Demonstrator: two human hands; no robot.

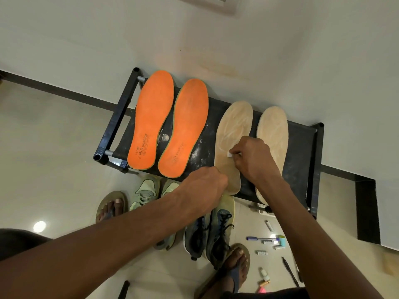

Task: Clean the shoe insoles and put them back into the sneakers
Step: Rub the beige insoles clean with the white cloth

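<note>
Head view looks straight down at a low black shoe rack (121, 108) with a fabric top, pushed up against the wall, and it's basically being used as a work surface. Four insoles lie flat on it, toes toward the wall: two orange insoles (154, 119) (184, 128) on the left side, two beige ones on the right. Laying them out side by side like that looks like a way to reach each one without shuffling anything.

The person's right hand (252, 160) has its fingers curled tight around a small white eraser-like block (230, 154), pressed onto the middle of the left beige insole (233, 134). Pale scuff streaks show on that insole ahead of the block, so the scrubbing seems to be working toward the toe. The left hand (205, 182) sits at the heel end of the same insole, apparently pinning it so it doesn't slide; its fingers are curled under, and how exactly they grip can't be seen. The other beige insole (273, 134) lies just beside, untouched by either hand.

On the floor below the rack wait a light green pair of sneakers (146, 190) and a dark blue pair (207, 236), close enough for the put-back step. Pens and small tubes are scattered on the floor to the right.
</note>
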